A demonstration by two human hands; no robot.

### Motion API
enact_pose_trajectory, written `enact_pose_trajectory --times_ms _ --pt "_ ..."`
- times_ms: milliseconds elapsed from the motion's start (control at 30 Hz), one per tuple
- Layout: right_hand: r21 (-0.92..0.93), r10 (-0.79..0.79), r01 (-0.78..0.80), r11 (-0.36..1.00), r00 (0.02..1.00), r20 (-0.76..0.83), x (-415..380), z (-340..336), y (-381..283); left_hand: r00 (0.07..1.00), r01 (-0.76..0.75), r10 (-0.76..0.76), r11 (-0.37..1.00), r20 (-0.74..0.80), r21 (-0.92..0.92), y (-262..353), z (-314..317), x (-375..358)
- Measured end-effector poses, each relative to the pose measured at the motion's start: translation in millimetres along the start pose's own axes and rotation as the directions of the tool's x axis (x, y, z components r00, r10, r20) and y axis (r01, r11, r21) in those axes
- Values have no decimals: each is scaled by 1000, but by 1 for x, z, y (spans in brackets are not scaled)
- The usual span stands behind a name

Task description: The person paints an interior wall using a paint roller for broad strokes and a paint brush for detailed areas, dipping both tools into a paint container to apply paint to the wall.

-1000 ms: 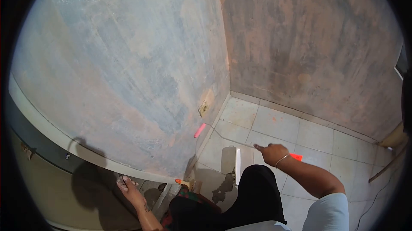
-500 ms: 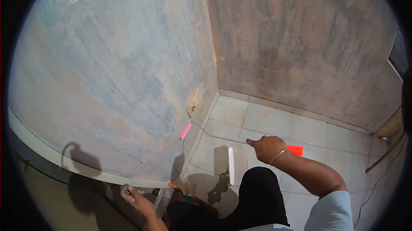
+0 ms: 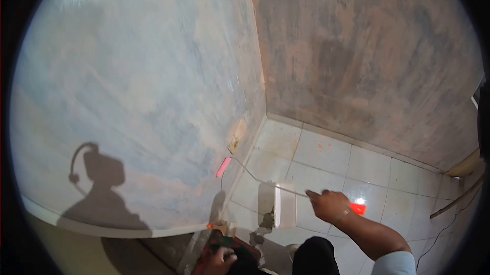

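Note:
A paint roller with a pink sleeve (image 3: 223,166) is in my right hand (image 3: 326,206), which is closed around its handle. The orange end of the handle (image 3: 359,209) sticks out behind my wrist. A thin bent metal rod (image 3: 255,178) runs from my fist to the sleeve, which is at the lower left wall near the corner. My left hand (image 3: 220,261) is low by my leg, over a red and green patterned cloth (image 3: 204,254). Its fingers are loosely bent and apart, with nothing visible in them. Below the rod, a white paint tray (image 3: 286,207) lies on the tiles.
Patchy grey-pink walls meet at a corner behind the tray. An uncovered socket box (image 3: 235,144) is set low in the left wall (image 3: 143,81). A cable (image 3: 443,236) and a wooden stick (image 3: 454,204) are at the right. White tiles (image 3: 321,147) cover the floor.
My right hand has moved down and slightly right with the roller, whose sleeve is a little lower. My left hand has come right and down, towards my leg. The view has shifted.

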State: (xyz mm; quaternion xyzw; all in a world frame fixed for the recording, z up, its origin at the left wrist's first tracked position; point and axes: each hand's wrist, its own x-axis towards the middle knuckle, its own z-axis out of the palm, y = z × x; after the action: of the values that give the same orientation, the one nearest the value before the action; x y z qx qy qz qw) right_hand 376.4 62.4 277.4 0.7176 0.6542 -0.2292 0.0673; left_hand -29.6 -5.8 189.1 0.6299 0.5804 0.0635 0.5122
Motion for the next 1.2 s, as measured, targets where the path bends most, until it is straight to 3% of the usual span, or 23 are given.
enact_pose_trajectory --times_ms 33,100,167,233,333,400,467,500,533,600,633,700,800,833,900,1067,1133,1200 --pt "19 -12 13 1000 998 -59 -19 -14 6 988 95 -109 988 113 121 13 -3 -18" --pt "130 -6 33 991 980 -199 -54 -48 13 955 234 -242 970 172 68 32 -6 -41" --pt "225 20 45 973 961 -277 -83 -80 15 964 218 -218 976 155 14 11 -2 -57" --pt "371 66 166 914 840 -538 -110 -112 16 966 203 -200 979 163 -3 46 -20 -73" --pt "534 197 194 823 783 -590 -138 -168 8 983 136 -149 983 105 119 104 -49 -92" --pt "565 214 206 799 780 -588 -150 -186 1 988 133 -136 990 73 52 112 -66 -107" --pt "834 290 127 537 901 -323 -165 -215 -14 990 132 -131 991 47 -24 135 -84 -122" --pt "945 279 -75 320 960 -18 -179 -245 -28 993 117 -116 988 24 -100 150 -96 -133" --pt "980 186 -124 153 978 95 -186 -260 -36 995 96 -98 980 -2 -172 172 -109 -141" --pt "987 83 -158 3 984 157 -194 -272 -44 990 115 -117 993 -78 -26 249 -136 -153" --pt "977 52 -212 -22 976 213 -196 -277 -47 982 164 -161 986 -94 15 286 -146 -169" --pt "960 -31 -273 -64 962 271 -186 -264 -42 983 102 -101 995 -156 -3 255 -145 -158" --pt "930 -114 -365 -41 926 359 -172 -253 -36 970 45 -71 992 -231 -115 273 -138 -163" --pt "921 -123 -388 -42 917 381 -157 -246 -31 969 70 -96 990 -226 -119 293 -135 -164" --pt "832 -239 -519 -193 848 473 -122 -229 -19 931 241 -263 964 -252 -115 332 -126 -165" --pt "712 -285 -610 -349 793 539 -48 -223 -25 923 260 -285 957 -259 -126 318 -80 -179" --pt "683 -282 -628 -374 778 561 -26 -226 -31 908 387 -370 921 -196 53 343 -73 -194" --pt "596 -354 -687 -416 726 589 -3 -234 -38 904 377 -379 925 -198 -51 313 -54 -221"
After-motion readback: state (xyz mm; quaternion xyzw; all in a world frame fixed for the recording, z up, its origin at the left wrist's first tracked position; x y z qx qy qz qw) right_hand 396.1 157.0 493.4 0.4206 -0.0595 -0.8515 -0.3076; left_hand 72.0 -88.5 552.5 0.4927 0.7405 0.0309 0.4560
